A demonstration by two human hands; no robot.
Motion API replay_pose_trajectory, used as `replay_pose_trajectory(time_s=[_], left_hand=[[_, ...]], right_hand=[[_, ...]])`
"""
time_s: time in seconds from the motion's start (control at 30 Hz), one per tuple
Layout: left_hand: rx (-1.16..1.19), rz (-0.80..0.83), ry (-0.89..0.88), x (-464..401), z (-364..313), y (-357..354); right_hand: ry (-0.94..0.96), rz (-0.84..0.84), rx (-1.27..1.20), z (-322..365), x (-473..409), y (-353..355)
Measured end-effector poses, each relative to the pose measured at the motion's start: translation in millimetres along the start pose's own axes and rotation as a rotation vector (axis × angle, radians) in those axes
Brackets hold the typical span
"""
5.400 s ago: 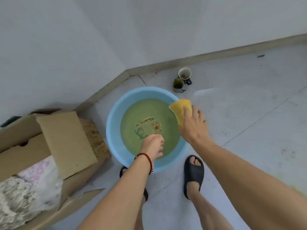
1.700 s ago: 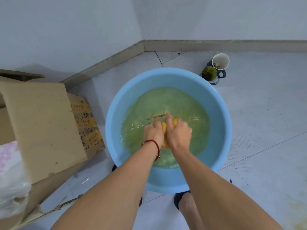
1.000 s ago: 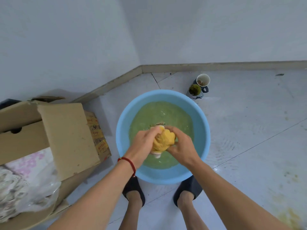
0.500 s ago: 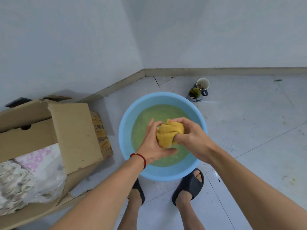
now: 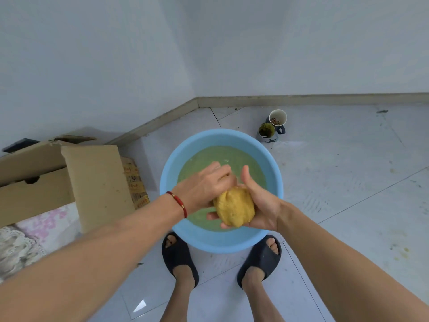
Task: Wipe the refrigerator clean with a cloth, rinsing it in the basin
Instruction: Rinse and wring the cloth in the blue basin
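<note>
Both hands clamped on the cloth (image 5: 234, 206), a yellow wad bunched into a tight ball. My right hand (image 5: 260, 201) cups it from the right and underneath, palm turned up, thumb sticking up past the top, fingertips showing below the wad. My left hand (image 5: 206, 184) comes over from the left, fingers curled round the upper end, knuckles up. Opposed grips like that read as a wringing twist, I judge: one hand anchors, the other turns.

The cloth is held up over the basin (image 5: 169, 182), clear of the water, near its front half. Makes sense, so runoff would fall back in, not on the tiles. No drips visible right now, cannot confirm any.

The basin is light blue and round, sits on the floor right in front of my feet, black slippers (image 5: 178, 254) just touching or nearly touching its near rim. Water in it is greenish and cloudy, so the rinse is getting dirty.

Outward: an open cardboard box (image 5: 92, 182) to the left, close beside the basin, floral fabric inside. Two small mugs (image 5: 272, 126) behind the basin on the right, near the baseboard, something dark in them. Refrigerator not in view, so the wiping happens elsewhere; next step as I judge it is to finish squeezing and carry the cloth back.
</note>
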State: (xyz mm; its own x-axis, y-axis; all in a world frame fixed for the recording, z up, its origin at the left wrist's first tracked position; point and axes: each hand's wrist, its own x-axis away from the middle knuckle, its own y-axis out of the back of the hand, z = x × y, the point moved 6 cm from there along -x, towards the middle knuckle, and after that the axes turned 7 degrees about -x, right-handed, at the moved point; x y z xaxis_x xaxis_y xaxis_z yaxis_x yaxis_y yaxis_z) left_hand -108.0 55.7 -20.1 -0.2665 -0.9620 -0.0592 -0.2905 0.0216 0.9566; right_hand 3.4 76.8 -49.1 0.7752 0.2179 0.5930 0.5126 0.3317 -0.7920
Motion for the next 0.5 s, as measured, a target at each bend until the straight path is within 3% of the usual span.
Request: replay_pose_trajectory(time_s=[0.1, 0.2, 0.27, 0.4, 0.5], left_hand=[[-0.058, 0.138, 0.023, -2, 20, -12], [-0.190, 0.552, 0.116, -7, 30, -27], [-0.178, 0.675, 0.284, -8, 35, -30], [0.106, 0.778, 0.660, -7, 36, -42], [0.491, 0.879, 0.828, 2, 34, -48]], right_hand=[[0.012, -0.116, 0.291, 5, -9, -2], [0.053, -0.411, 1.080, 20, -24, 6], [0.102, -0.609, 1.469, 31, -28, 5], [0.310, -0.698, 1.760, 39, -31, 7], [0.407, -0.701, 1.886, 37, -37, 13]])
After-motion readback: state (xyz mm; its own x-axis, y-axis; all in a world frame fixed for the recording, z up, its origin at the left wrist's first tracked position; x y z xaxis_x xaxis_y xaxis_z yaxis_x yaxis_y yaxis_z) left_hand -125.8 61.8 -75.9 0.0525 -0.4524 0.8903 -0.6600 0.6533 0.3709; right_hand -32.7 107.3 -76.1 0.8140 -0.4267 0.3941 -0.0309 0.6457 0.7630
